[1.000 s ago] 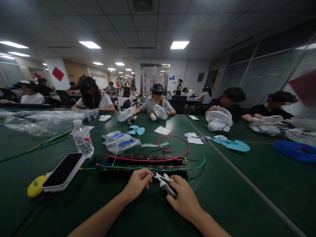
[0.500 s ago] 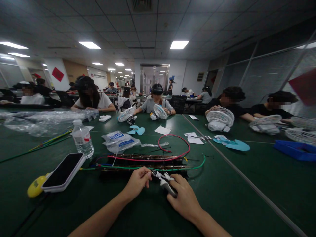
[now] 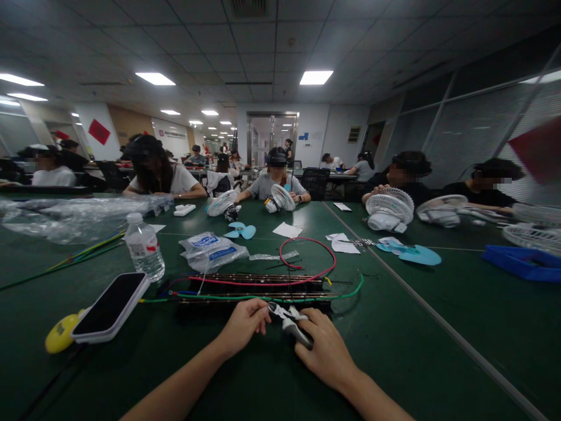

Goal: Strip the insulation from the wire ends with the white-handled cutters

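Observation:
My right hand grips a small pair of grey-handled pliers low in the middle of the view. My left hand is pinched shut just left of the plier jaws, on something too small to make out. Both hands rest on the green table, right in front of a long dark rack. A red wire and a green wire lie along that rack.
A phone on a yellow object and a water bottle lie at the left. Plastic bags, blue fan blades, small white fans and a blue tray lie farther off. Other people sit around the table's far side.
My hands and the pliers have hardly moved. The view has shifted slightly, and a person at the far right has moved a white fan guard to the left.

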The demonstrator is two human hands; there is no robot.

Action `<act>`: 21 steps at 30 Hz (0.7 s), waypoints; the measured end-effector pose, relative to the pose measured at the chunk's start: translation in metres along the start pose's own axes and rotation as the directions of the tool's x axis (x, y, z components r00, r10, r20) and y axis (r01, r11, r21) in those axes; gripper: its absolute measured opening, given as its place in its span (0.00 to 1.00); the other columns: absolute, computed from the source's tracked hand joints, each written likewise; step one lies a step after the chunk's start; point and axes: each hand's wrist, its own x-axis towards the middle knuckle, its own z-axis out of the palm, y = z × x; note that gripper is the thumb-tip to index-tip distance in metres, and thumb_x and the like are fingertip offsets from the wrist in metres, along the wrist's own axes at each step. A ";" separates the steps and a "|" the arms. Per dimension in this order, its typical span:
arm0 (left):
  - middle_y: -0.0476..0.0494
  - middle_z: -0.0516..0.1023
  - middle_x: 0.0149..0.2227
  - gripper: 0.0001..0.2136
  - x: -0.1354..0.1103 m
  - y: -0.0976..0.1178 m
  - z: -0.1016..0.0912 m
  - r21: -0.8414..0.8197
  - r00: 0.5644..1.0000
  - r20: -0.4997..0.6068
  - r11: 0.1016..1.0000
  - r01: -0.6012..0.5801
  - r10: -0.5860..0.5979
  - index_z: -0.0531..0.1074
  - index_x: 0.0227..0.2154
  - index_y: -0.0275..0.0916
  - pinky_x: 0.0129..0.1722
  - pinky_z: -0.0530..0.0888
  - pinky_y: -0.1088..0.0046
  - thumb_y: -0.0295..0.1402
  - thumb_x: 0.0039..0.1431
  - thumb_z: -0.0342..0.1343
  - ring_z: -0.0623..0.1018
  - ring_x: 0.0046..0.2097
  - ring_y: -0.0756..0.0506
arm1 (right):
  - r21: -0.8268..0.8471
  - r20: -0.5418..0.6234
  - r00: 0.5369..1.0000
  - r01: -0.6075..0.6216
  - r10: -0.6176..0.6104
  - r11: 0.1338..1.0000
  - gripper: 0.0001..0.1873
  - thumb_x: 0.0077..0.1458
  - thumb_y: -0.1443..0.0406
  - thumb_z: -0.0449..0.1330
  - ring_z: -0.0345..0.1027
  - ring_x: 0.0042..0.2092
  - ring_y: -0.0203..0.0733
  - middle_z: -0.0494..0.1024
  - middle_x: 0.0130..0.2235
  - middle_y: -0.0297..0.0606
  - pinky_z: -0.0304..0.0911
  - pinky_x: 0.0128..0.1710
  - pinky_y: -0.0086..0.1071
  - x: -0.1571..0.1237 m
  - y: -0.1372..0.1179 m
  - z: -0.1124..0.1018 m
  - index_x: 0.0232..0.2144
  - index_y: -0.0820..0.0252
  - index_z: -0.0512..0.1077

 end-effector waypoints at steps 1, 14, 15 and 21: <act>0.48 0.73 0.25 0.11 0.000 0.001 0.000 -0.002 1.000 0.003 1.000 -0.001 0.001 0.69 0.29 0.34 0.20 0.62 0.79 0.38 0.57 0.50 0.69 0.20 0.53 | 0.002 0.003 1.000 0.000 0.000 1.000 0.12 0.43 0.69 0.55 0.60 0.46 0.45 0.68 0.45 0.40 0.55 0.46 0.37 0.000 0.000 0.000 0.34 0.56 0.70; 0.49 0.71 0.24 0.12 0.000 0.004 0.000 -0.023 1.000 0.025 1.000 0.007 -0.006 0.68 0.27 0.34 0.20 0.63 0.79 0.40 0.56 0.51 0.69 0.20 0.53 | -0.074 0.002 1.000 -0.007 0.007 0.997 0.09 0.46 0.67 0.55 0.64 0.44 0.42 0.71 0.43 0.39 0.57 0.45 0.33 0.001 0.002 0.003 0.32 0.57 0.72; 0.49 0.71 0.24 0.12 0.000 0.003 0.000 -0.024 1.000 0.022 1.000 0.008 -0.007 0.68 0.28 0.34 0.20 0.63 0.79 0.40 0.56 0.51 0.69 0.20 0.53 | -0.086 0.003 1.000 -0.013 0.013 0.996 0.09 0.46 0.67 0.54 0.65 0.43 0.41 0.72 0.43 0.38 0.58 0.45 0.32 0.001 0.001 0.004 0.32 0.57 0.72; 0.49 0.71 0.25 0.13 -0.001 0.004 0.001 -0.039 1.000 0.009 0.999 0.011 -0.011 0.67 0.28 0.34 0.21 0.65 0.78 0.41 0.56 0.51 0.69 0.21 0.54 | -0.181 0.016 0.998 -0.063 0.067 0.981 0.09 0.48 0.64 0.53 0.68 0.41 0.41 0.75 0.41 0.37 0.59 0.40 0.30 0.000 -0.005 0.003 0.31 0.55 0.73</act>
